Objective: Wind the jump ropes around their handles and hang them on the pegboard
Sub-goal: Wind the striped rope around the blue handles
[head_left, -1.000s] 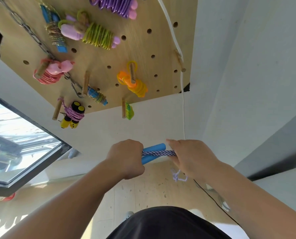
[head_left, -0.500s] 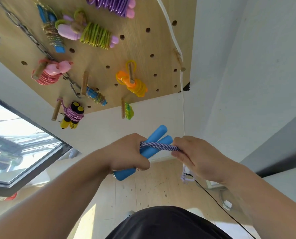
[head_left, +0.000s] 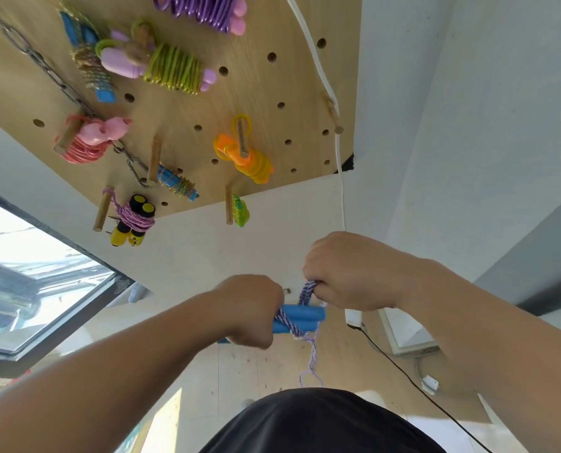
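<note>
My left hand grips the two blue handles of a jump rope, held side by side and pointing right. A purple-and-white braided rope crosses the handles in a few turns. My right hand pinches that rope just above the handles' right end, pulling it upward. A loose loop of the rope dangles below. The wooden pegboard hangs above on the wall, with several wound ropes on its pegs.
On the pegboard hang a yellow-handled purple rope, an orange-yellow one, a pink one and a metal chain. A bare peg sticks out at the right edge beside a white cord. A window is at left.
The handles have swung from tilted up-right to lying level. My right hand rose above their right end, drawing the rope up, and the loose tail now hangs lower.
</note>
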`<state>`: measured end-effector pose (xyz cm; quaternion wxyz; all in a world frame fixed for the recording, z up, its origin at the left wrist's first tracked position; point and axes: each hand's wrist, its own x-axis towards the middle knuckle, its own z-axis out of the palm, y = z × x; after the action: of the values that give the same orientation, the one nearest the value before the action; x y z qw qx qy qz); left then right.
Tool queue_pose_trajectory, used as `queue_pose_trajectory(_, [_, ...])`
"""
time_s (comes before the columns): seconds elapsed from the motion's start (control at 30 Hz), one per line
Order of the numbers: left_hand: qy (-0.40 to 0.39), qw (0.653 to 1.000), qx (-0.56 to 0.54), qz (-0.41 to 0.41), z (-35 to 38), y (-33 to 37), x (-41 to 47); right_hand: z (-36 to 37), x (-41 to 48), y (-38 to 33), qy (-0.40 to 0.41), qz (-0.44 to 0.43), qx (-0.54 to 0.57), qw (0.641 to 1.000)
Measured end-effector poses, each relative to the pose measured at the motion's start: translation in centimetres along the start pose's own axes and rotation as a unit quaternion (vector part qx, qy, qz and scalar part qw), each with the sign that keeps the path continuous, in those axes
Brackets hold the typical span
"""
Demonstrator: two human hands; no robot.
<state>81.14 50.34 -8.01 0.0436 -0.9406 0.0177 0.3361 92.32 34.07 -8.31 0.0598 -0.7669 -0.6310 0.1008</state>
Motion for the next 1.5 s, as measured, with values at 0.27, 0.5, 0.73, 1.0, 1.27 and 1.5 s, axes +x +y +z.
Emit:
queue_pose_trajectory(0.27, [0.14, 0.969, -0.175, -0.102, 0.3, -2.5, 1.2, 1.3, -2.2, -0.7, 0.091, 0.113, 0.085, 0.986])
queue_pose_trajectory(0.5, [0.244, 0.931, -0.243, -0.118, -0.4, -1.0, -0.3, 0.3, -4.7, -1.7, 0.203, 0.135, 0.461, 0.853])
queue_pose_trajectory(0.73, [0.264, 0.906, -0.306, -0.127, -0.6, -1.0, -1.2, 1.7, -4.2, -1.8, 0.307, 0.153, 0.229, 0.911])
queue_pose_trajectory(1.0, [0.132, 0.795, -0.592, 0.004, -1.8, -0.6, -3.3, 4.3, -3.9, -1.3, 0.263, 0.165, 0.176, 0.934])
queue_pose_trajectory(1.27, [-0.004, 0.93, -0.346, 0.126, -2.6, 0.2, -3.6, 3.0, -1.4, -0.2, 0.092, 0.04, 0.12, 0.988])
queue_pose_trajectory(1.5, [0.035, 0.999, -0.004, 0.003, -0.5, 0.6, -0.9, -0.5, 2.0, 0.2, -0.047, 0.038, 0.018, 0.998])
